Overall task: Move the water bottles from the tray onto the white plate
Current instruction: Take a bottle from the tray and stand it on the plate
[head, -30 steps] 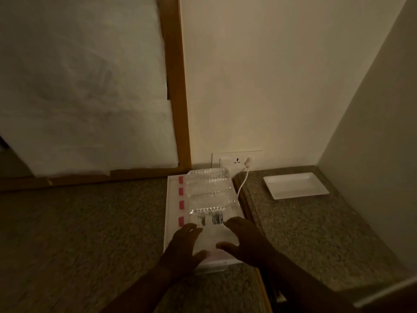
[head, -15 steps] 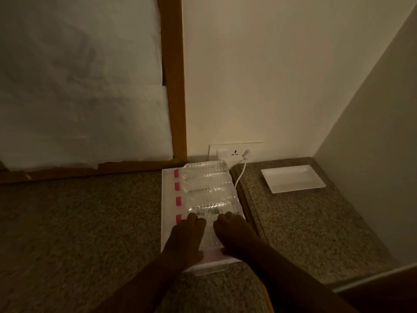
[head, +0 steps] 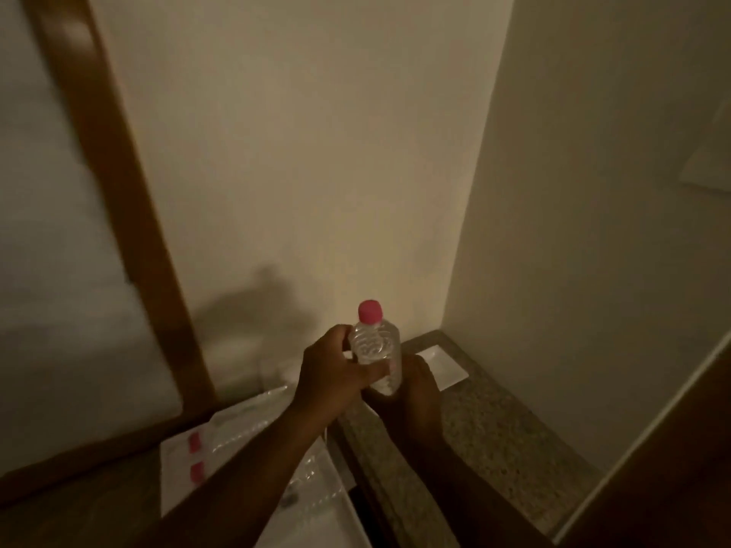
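A clear water bottle (head: pixel 375 348) with a pink cap stands upright in the air, held between both hands. My left hand (head: pixel 332 371) wraps its left side with fingers across the front. My right hand (head: pixel 415 383) grips it from the right and below. Behind the hands, the white plate (head: pixel 445 363) lies on the speckled counter, partly hidden by the bottle and my right hand. The white tray (head: pixel 174 496) lies lower left under my left forearm, with other bottles (head: pixel 237 429) lying on their sides, pink caps (head: pixel 196 472) to the left.
A speckled stone counter (head: pixel 486 433) runs into the corner between the back wall and the right wall. A wooden frame (head: pixel 130 215) slants down the left side. A dark gap (head: pixel 356 488) separates the tray's surface from the counter.
Both hands have lifted one bottle off the tray, turned it upright and carried it to the right, towards the plate. The camera has swung right and tilted.
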Action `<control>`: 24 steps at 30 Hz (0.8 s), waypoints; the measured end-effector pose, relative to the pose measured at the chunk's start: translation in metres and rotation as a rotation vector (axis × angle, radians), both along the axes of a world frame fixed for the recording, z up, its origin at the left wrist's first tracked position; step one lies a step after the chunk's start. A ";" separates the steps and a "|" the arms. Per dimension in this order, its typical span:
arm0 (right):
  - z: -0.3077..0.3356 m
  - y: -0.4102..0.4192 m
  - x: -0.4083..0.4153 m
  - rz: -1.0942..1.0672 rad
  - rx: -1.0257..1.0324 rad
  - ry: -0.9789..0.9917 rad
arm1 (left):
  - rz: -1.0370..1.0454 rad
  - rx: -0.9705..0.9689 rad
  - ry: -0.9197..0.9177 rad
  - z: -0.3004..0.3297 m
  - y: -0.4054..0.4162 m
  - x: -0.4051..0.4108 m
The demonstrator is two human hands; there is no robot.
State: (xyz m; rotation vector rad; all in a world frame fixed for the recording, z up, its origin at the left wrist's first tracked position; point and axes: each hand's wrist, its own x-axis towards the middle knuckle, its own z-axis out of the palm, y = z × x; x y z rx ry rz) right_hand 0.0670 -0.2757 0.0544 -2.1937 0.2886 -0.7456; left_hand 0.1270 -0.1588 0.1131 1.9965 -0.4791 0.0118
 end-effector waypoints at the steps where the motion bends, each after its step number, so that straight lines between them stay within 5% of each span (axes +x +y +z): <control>1: 0.003 -0.009 0.007 -0.032 0.043 -0.018 | -0.004 -0.008 -0.020 0.002 -0.017 0.006; 13: -0.061 -0.176 0.092 -0.055 0.360 0.150 | -0.075 0.035 0.017 -0.054 -0.196 0.102; 24: -0.133 -0.226 0.127 -0.090 0.440 0.213 | -0.075 0.166 0.100 -0.122 -0.248 0.144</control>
